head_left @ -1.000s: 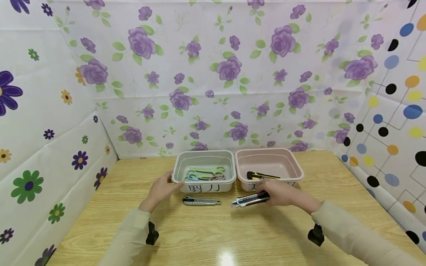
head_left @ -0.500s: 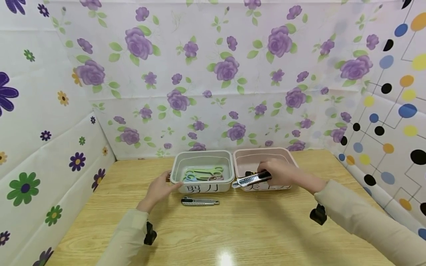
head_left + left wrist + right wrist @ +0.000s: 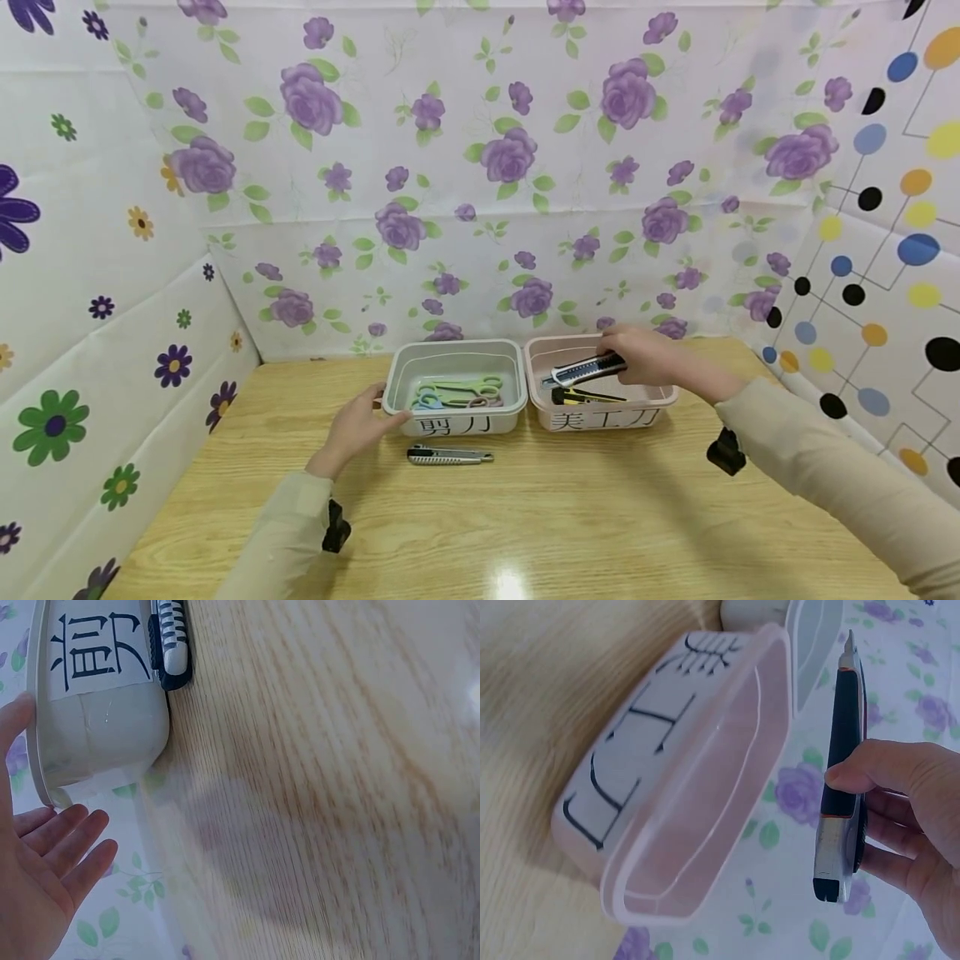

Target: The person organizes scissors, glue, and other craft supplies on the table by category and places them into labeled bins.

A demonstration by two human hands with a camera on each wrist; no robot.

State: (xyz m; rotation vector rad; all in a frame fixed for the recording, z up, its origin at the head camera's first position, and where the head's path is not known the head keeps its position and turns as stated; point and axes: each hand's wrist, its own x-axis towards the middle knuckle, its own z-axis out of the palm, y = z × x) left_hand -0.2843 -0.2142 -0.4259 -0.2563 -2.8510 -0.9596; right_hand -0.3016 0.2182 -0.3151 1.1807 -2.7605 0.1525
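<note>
In the head view my right hand (image 3: 639, 354) holds a silver-and-black utility knife (image 3: 583, 370) above the pink bin (image 3: 600, 406). Thumb and fingers pinch its handle (image 3: 843, 727) in the right wrist view. A yellow-and-black utility knife (image 3: 581, 397) lies inside that bin. My left hand (image 3: 362, 427) touches the front left corner of the grey bin (image 3: 480, 423), thumb at the rim and the other fingers nearly straight beside it. Several scissors (image 3: 461, 390) in green, blue and pink lie in the grey bin. Another silver utility knife (image 3: 450, 455) rests on the table in front of it.
Both bins stand side by side on the wooden table (image 3: 465, 525), each with a label of black characters. Behind them hangs a purple-flowered cloth (image 3: 450, 167). Patterned cloths also close off the left and right sides.
My right hand has carried the utility knife from in front of the pink bin up and back over it. The left hand stays at the grey bin's corner.
</note>
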